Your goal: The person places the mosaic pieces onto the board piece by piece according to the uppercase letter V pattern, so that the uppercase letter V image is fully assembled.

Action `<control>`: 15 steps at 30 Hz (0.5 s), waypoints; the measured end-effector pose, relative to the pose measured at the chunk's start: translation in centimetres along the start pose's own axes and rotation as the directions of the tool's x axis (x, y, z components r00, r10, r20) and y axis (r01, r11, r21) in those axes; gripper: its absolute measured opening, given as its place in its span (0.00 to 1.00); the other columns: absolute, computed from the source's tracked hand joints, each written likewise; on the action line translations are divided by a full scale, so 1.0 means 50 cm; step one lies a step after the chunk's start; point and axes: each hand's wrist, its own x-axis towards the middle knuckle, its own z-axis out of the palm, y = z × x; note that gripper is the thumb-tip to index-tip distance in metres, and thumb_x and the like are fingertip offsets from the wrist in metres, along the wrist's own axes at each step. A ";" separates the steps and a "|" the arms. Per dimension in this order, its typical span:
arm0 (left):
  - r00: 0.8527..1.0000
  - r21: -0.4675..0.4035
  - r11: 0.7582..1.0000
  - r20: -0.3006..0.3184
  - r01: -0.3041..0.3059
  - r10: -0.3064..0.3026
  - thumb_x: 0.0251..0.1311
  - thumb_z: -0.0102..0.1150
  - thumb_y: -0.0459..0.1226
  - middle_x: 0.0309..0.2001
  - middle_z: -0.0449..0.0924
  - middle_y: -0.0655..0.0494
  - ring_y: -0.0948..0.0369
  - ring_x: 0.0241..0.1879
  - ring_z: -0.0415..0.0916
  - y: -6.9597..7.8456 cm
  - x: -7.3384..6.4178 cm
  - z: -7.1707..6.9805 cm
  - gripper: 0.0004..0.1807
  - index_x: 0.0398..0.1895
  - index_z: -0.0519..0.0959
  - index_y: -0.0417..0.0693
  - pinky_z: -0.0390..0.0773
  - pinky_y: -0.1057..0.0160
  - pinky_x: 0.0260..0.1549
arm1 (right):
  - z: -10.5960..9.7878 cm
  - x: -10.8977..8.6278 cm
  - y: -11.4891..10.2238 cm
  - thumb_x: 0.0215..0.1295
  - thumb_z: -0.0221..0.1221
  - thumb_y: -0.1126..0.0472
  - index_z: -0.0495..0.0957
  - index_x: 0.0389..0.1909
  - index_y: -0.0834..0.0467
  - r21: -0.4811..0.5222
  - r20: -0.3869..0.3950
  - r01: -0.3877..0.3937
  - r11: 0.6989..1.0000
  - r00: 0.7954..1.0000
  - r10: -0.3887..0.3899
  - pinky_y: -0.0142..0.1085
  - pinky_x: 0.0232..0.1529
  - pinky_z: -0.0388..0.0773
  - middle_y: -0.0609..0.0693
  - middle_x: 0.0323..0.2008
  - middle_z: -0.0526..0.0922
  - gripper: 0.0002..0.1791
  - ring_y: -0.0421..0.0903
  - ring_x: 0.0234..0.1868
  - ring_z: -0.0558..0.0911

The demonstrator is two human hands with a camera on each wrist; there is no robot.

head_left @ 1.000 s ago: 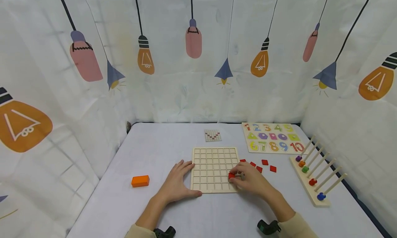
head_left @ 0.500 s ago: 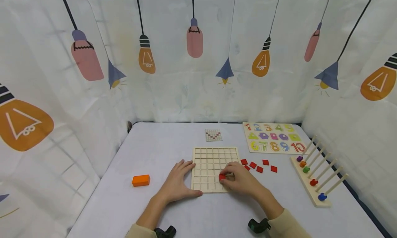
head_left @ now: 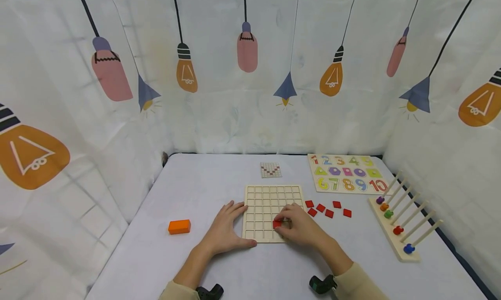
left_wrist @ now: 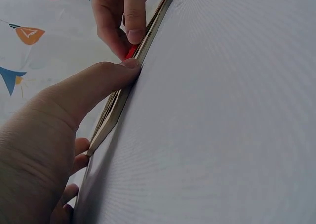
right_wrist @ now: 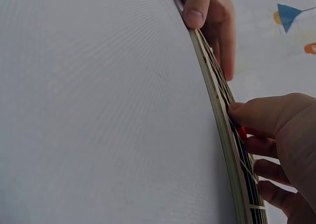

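One red tile (head_left: 277, 224) shifted left over gridded board (head_left: 273, 191) | right fingers (head_left: 285, 214) pinching it | left fingers (head_left: 238, 211) outstretched, touching board

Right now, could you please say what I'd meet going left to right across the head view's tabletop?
Orange rectangular block, left hand, pale wooden grid board, loose red square tiles, pale wooden peg stand.

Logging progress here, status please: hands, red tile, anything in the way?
Right hand pinches red tile at board; seating unclear. Left hand touches board's left edge. No obstruction visible; loose red tiles right of board.
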 end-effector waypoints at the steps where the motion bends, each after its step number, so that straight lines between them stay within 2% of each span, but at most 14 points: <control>1: 1.000 0.001 1.000 -0.001 0.000 0.000 0.38 0.81 0.77 0.84 0.69 0.61 0.44 0.90 0.53 0.000 0.000 0.000 0.68 0.83 0.73 0.58 0.57 0.33 0.87 | 0.001 0.000 0.000 0.68 0.78 0.53 0.92 0.47 0.42 -0.004 0.000 -0.001 1.000 1.000 0.001 0.31 0.41 0.76 0.34 0.42 0.83 0.09 0.37 0.44 0.73; 15: 1.000 0.001 1.000 -0.001 0.010 -0.010 0.37 0.80 0.79 0.85 0.68 0.62 0.44 0.90 0.52 0.000 0.000 0.001 0.68 0.84 0.72 0.59 0.59 0.32 0.86 | 0.001 0.000 -0.003 0.68 0.78 0.51 0.92 0.50 0.44 0.026 0.013 -0.021 0.999 1.000 0.020 0.31 0.42 0.76 0.36 0.44 0.83 0.12 0.39 0.46 0.74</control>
